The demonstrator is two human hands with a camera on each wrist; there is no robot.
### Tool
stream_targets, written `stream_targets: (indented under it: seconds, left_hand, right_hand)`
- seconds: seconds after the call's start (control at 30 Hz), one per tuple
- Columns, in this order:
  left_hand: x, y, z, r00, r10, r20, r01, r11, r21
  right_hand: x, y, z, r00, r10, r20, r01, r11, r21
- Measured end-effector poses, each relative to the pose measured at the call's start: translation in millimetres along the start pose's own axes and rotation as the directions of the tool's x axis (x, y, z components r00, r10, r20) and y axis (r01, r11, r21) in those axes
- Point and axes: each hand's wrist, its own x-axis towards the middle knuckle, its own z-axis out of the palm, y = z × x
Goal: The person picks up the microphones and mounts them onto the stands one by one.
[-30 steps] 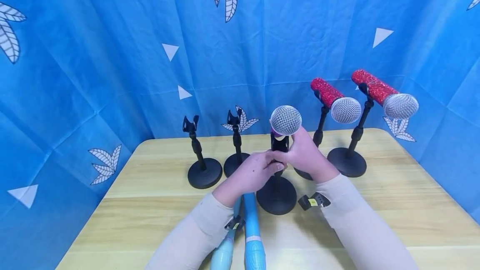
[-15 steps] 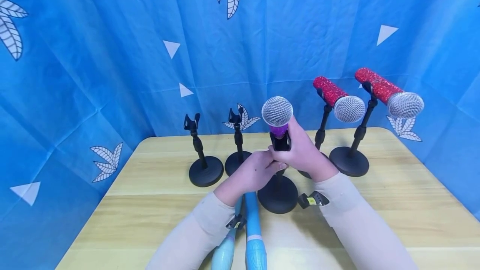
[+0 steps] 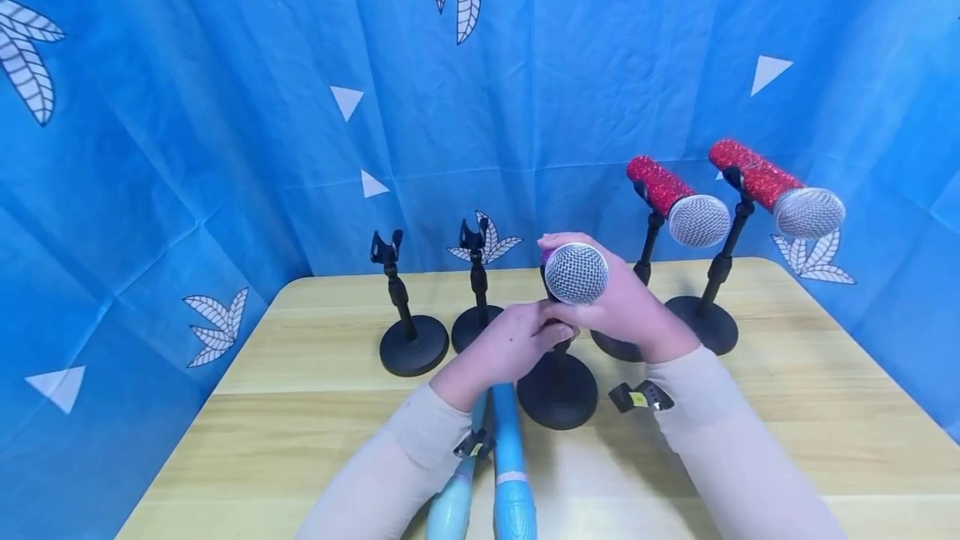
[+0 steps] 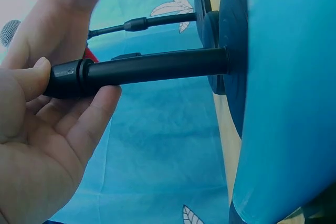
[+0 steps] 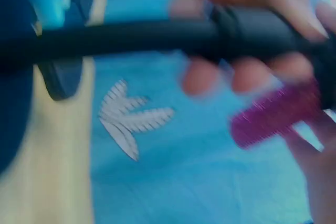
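Gripping middle stand (image 3: 558,394) with left hand (image 3: 512,342), purple mic (image 3: 576,273) with right hand (image 3: 618,298), near centre. Looks halfway-ish: got red mics (image 3: 678,200) up at 2 o'clock from there, bare stands (image 3: 398,292) left at 9.

Left hand (image 3: 510,344) gripping a black stand (image 3: 557,394), right hand (image 3: 626,298) holding a silver-headed microphone (image 3: 577,273), two red microphones (image 3: 757,177) at right

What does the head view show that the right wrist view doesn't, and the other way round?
Only the head view shows two glittery red cylindrical microphones, and the round silver mesh head of the held microphone.

Only the right wrist view shows the blunt end of that microphone's glittery purple handle.

Both show the left hand gripping a slim black stand, part of the right hand, the pale wooden table and the blue leaf-printed cloth.
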Motion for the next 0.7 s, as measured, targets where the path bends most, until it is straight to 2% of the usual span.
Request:
stream_targets:
  seconds: [0.13,0.27,0.37,0.5,0.57,0.7]
  left_hand:
    - [1.8,-1.1,1.8,1.000,0.008,0.029,-0.007,0.998,-0.055]
    - [3.1,-3.1,2.1,0.999,0.020,0.028,-0.018,0.996,-0.082]
    - [2.2,-5.2,2.1,1.000,0.006,0.026,-0.004,0.996,-0.086]
    - [0.3,-6.0,1.5,1.000,-0.003,0.021,0.004,0.998,-0.065]
    - [0.5,-5.0,1.3,1.000,0.002,0.017,-0.001,0.999,-0.049]
    - [1.8,-3.1,2.0,1.000,-0.002,0.018,0.002,0.999,-0.043]
  right_hand:
    - [-5.7,-6.4,-15.8,0.999,-0.008,0.049,0.014,0.991,-0.133]
    - [-6.4,-9.1,-18.8,0.998,-0.035,0.042,0.043,0.975,-0.217]
    - [-7.3,-7.8,-16.6,0.998,-0.065,0.015,0.067,0.972,-0.224]
    - [-8.1,-4.7,-12.5,0.989,-0.146,-0.026,0.138,0.970,-0.201]
    - [-7.8,-3.4,-11.2,0.982,-0.183,-0.034,0.172,0.962,-0.214]
    - [-8.2,-4.6,-12.6,0.980,-0.198,-0.019,0.186,0.946,-0.267]
